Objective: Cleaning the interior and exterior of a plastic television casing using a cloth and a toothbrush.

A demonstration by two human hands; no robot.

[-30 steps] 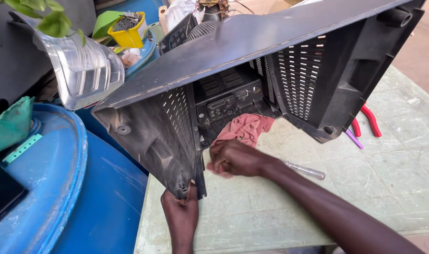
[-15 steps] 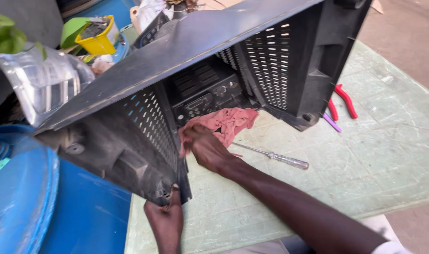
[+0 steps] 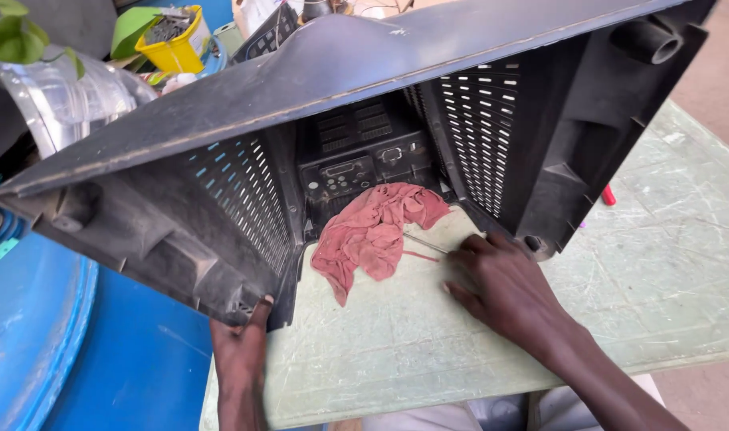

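Observation:
A large black plastic television back casing [image 3: 364,88] stands tilted over the pale green table [image 3: 668,239], its hollow inside facing me. My left hand [image 3: 241,359] grips its lower left corner from below. A crumpled pink rag [image 3: 376,227] lies on the table under the casing. My right hand [image 3: 504,287] rests fingers-down on the table just right of the rag, over a thin metal screwdriver shaft [image 3: 424,243] that pokes out from under it. Whether the fingers grip the screwdriver is hidden.
A blue barrel [image 3: 53,335] stands at the left, a clear plastic container [image 3: 69,96] with a plant behind it. A yellow tub [image 3: 169,36] sits at the back. A red tool handle [image 3: 608,195] shows by the casing's right edge.
The casing has been tilted up further. My right hand has left the rag and moved right onto the screwdriver. The view has shifted closer.

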